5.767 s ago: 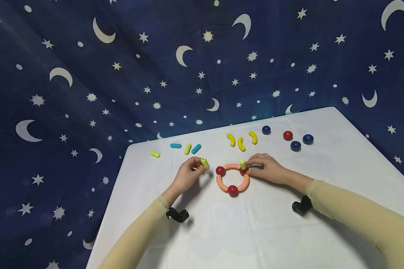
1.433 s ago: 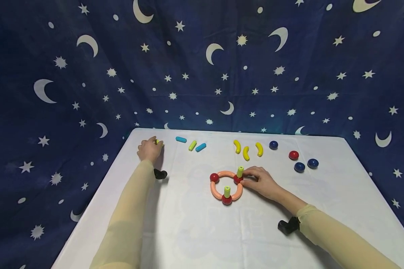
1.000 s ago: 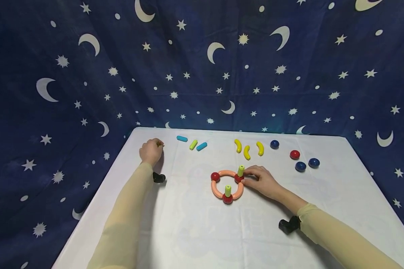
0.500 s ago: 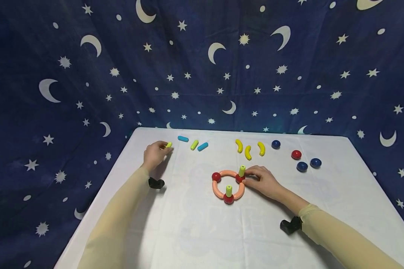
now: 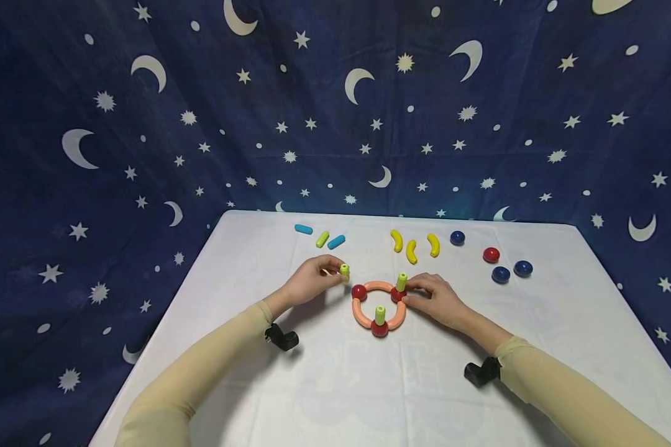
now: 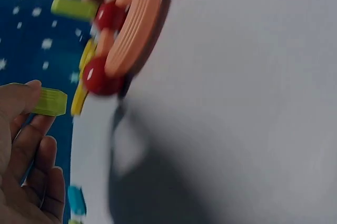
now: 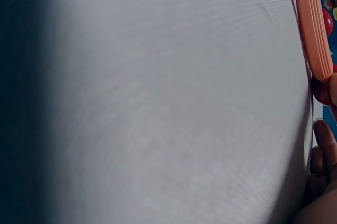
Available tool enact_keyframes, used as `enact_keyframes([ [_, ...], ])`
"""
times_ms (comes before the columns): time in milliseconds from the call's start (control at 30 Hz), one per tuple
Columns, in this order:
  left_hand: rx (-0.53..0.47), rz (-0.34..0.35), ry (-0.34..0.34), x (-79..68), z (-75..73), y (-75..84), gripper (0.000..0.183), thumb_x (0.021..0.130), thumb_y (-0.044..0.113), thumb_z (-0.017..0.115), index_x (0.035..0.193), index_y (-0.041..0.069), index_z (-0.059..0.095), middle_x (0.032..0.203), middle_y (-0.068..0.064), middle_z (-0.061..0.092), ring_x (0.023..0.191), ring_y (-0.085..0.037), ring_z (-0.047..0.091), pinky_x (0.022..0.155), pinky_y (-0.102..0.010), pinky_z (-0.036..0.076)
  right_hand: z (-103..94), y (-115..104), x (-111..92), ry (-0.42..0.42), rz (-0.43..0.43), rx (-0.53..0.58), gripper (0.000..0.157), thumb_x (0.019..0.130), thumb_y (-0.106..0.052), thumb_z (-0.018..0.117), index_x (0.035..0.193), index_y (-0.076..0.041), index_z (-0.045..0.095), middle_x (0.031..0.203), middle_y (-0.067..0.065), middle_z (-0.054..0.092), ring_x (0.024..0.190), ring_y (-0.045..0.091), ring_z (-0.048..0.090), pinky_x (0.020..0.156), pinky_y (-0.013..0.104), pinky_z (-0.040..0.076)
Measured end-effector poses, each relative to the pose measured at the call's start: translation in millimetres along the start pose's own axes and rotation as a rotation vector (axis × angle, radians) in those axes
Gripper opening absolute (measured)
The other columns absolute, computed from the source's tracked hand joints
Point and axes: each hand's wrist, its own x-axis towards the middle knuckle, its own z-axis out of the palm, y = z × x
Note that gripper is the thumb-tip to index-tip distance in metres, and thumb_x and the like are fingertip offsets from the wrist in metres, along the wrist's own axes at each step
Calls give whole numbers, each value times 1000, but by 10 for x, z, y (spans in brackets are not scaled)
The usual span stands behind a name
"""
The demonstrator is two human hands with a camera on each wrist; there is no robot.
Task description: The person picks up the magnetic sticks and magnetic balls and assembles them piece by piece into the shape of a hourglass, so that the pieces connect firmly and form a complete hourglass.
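On the white table a ring of curved orange pieces [image 5: 361, 316] is joined by three red balls. Lime-green rods stand upright on two of them: one rod [image 5: 380, 315] on the front ball [image 5: 379, 330], another [image 5: 402, 280] on the right ball [image 5: 397, 296]. My right hand [image 5: 438, 301] pinches that right ball between thumb and fingers. A third lime-green rod [image 6: 51, 102] is pinched upright by my left hand [image 5: 310, 282], just behind and left of the bare left ball [image 5: 359, 292]. The right wrist view shows mostly tabletop, with part of the ring [image 7: 315, 32] at its edge.
Behind my left hand lie two blue rods [image 5: 337, 242] and a lime-green rod [image 5: 322, 239]. Several yellow curved pieces [image 5: 411, 252] are behind the ring. Blue balls [image 5: 501, 275] and a red ball [image 5: 491, 254] sit at the back right. A starry curtain [image 5: 335, 124] hangs beyond the table.
My left hand picked up a lime-green rod at the far left and carried it right to the ring. Earlier, a rod came to stand on the front ball. My right hand stays at the ring.
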Motion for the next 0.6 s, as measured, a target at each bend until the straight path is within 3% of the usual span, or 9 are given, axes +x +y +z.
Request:
enact_keyframes([
  [200, -8, 1, -54, -16, 193, 106, 22, 96, 27, 73, 116, 18, 72, 109, 8, 69, 105, -12, 63, 90, -36, 51, -10, -12, -5, -3, 4, -3, 45, 93, -39, 77, 129, -14, 70, 128, 3, 65, 128, 28, 47, 107, 57, 40],
  [600, -11, -5, -64, -6, 301, 71, 21, 97, 29, 73, 117, 20, 71, 109, 10, 68, 105, -12, 61, 90, -35, 51, -2, 4, -3, 1, -4, -7, 47, 92, -42, 76, 130, -14, 70, 128, 2, 65, 127, 28, 47, 106, 56, 40],
])
